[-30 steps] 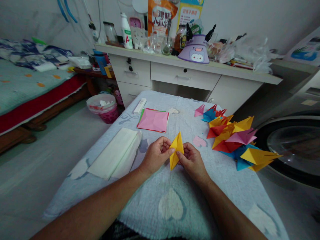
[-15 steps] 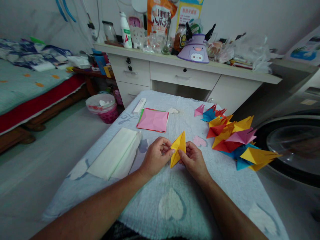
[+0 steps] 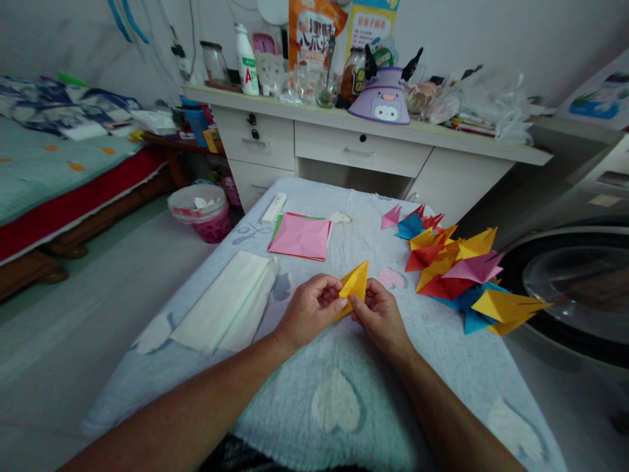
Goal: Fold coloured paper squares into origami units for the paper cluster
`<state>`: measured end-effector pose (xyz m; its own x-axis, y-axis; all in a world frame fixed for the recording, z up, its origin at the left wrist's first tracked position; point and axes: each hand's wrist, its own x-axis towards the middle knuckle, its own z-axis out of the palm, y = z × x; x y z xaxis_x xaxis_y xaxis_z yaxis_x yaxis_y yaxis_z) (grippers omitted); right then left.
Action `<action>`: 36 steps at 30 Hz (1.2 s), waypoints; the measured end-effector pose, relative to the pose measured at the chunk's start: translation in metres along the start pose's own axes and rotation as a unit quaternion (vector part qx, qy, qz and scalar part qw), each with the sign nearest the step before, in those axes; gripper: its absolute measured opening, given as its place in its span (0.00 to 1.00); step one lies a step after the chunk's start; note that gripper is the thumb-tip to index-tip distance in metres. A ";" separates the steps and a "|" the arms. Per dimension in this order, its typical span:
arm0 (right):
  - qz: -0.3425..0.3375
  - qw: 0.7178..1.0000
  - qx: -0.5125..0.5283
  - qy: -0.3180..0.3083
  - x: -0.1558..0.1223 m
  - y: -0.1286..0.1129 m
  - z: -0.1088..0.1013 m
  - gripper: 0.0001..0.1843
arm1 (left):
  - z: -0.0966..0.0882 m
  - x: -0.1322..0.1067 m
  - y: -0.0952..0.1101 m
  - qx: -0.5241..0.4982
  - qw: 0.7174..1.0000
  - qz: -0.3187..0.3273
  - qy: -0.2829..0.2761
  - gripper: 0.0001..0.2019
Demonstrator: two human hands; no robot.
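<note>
A folded yellow paper piece [image 3: 354, 284] is pinched between my two hands above the pale blue cloth-covered table [image 3: 339, 406]. My left hand [image 3: 310, 312] grips its left side with thumb and curled fingers. My right hand [image 3: 381, 316] holds its right side with closed fingers. The piece's pointed tip tilts up and to the right. A heap of folded pointed paper pieces [image 3: 459, 270] in yellow, red, blue and pink lies to the right of my hands.
A stack of pink square paper sheets [image 3: 301, 236] lies at the table's middle back, a white folded cloth [image 3: 230, 303] at the left, a small white tube [image 3: 274, 208] behind. A cluttered white desk [image 3: 373, 141], a bed [image 3: 54, 177] and a bin [image 3: 200, 211] surround the table.
The yellow piece has turned in my hands from upright to tilted rightward and lies lower, with my left fingers now covering more of its lower part.
</note>
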<state>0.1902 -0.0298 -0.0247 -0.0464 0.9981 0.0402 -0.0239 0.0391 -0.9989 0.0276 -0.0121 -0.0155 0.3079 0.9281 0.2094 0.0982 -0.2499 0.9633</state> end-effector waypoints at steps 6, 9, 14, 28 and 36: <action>-0.012 1.000 0.000 -0.005 0.000 0.001 0.000 0.17 | 0.001 -0.004 0.003 0.132 0.986 0.101 0.012 0.03; -0.014 1.000 0.002 -0.007 0.000 0.001 0.000 0.17 | 0.002 -0.005 0.003 0.150 0.982 0.119 0.003 0.04; -0.009 0.999 0.016 -0.035 -0.002 -0.003 -0.002 0.16 | 0.003 -0.005 0.006 0.129 0.984 0.122 -0.007 0.05; -0.002 0.997 0.018 -0.072 -0.005 -0.003 -0.009 0.15 | -0.001 -0.004 0.000 0.026 0.999 0.037 -0.007 0.17; -0.103 0.990 -0.064 -0.072 -0.005 -0.007 -0.010 0.10 | -0.002 -0.003 -0.002 0.042 0.999 0.035 0.000 0.17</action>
<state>0.2003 -0.0342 -0.0178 -0.1961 0.9515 0.2370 0.0779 0.2560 -0.9635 0.0244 -0.0134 -0.0176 0.3175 0.9075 0.2749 0.1563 -0.3361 0.9288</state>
